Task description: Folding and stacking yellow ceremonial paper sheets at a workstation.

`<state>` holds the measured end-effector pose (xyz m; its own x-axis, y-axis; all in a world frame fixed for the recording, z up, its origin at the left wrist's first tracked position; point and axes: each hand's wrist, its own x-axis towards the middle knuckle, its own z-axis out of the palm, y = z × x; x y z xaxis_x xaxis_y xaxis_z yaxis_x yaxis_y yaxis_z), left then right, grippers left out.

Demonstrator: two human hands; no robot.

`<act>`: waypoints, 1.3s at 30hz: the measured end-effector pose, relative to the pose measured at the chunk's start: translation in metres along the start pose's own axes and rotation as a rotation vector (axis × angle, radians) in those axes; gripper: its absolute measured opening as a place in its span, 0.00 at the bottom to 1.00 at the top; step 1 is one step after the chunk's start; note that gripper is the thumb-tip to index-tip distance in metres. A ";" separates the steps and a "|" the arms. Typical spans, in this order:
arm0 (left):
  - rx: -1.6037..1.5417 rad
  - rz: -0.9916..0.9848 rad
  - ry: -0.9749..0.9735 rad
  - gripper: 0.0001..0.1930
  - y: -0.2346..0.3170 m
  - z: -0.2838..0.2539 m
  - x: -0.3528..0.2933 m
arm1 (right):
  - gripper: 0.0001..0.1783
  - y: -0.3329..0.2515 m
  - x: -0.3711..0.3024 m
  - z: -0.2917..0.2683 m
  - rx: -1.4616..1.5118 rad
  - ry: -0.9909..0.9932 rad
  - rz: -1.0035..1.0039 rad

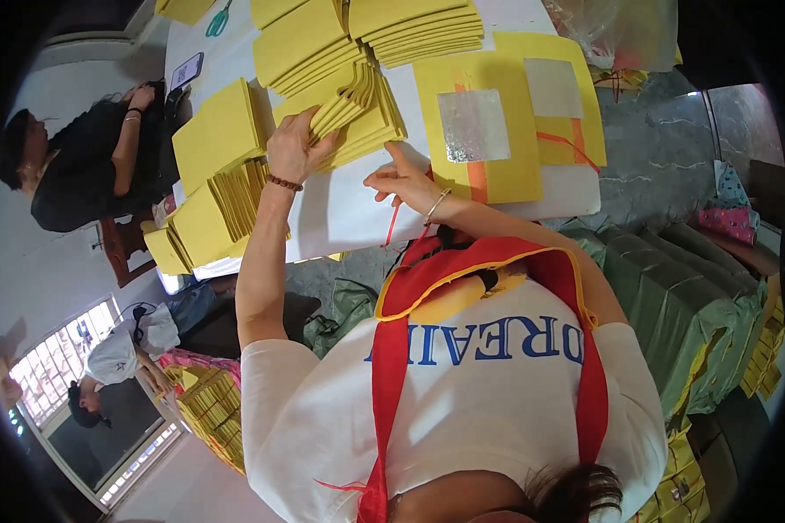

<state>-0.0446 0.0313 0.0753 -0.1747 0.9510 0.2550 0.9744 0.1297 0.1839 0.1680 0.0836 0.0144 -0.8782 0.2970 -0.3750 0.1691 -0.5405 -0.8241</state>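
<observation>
My left hand (294,146) is closed around the end of a bundle of folded yellow paper sheets (351,98). The bundle is tilted up over a flatter yellow stack (366,131) on the white table. Just right of that stack, my right hand (401,181) hovers over the table edge with thumb and forefinger spread apart. A thin red cord (392,225) hangs below it; whether the curled fingers touch the cord is hidden.
More folded yellow stacks (218,126) stand to the left and far side. Yellow sheets with silver squares (474,126) lie right. A phone (187,71) and scissors (219,19) rest far left. Green wrapped bales (672,288) sit right; two people (87,166) are at left.
</observation>
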 end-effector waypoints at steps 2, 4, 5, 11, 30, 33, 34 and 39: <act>0.003 -0.004 -0.010 0.24 0.000 0.000 0.001 | 0.54 0.000 0.000 0.002 -0.005 -0.014 -0.014; -0.025 -0.032 -0.024 0.23 0.000 0.000 0.000 | 0.53 -0.005 -0.002 0.006 -0.033 -0.029 -0.046; -0.025 -0.028 -0.026 0.23 -0.001 -0.001 0.000 | 0.51 -0.009 -0.003 0.009 -0.064 -0.047 -0.075; -0.062 -0.045 -0.046 0.24 -0.004 -0.001 0.001 | 0.55 -0.011 -0.002 0.010 -0.025 -0.100 -0.123; 0.106 0.153 0.049 0.29 0.016 0.021 -0.024 | 0.50 -0.011 0.010 0.002 -0.126 0.474 -0.117; -0.007 0.085 -0.011 0.27 0.012 0.020 -0.029 | 0.54 -0.028 0.027 0.001 -0.073 0.473 -0.130; -0.007 0.080 0.001 0.27 0.008 0.017 -0.026 | 0.56 -0.035 0.035 -0.003 -0.052 0.503 -0.099; 0.004 -0.160 0.228 0.32 -0.015 0.019 -0.032 | 0.49 -0.059 0.080 -0.014 -0.231 0.613 -0.028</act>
<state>-0.0506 0.0039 0.0468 -0.3537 0.8305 0.4304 0.9322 0.2752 0.2350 0.0942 0.1502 0.0273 -0.4808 0.7402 -0.4701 0.3020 -0.3636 -0.8813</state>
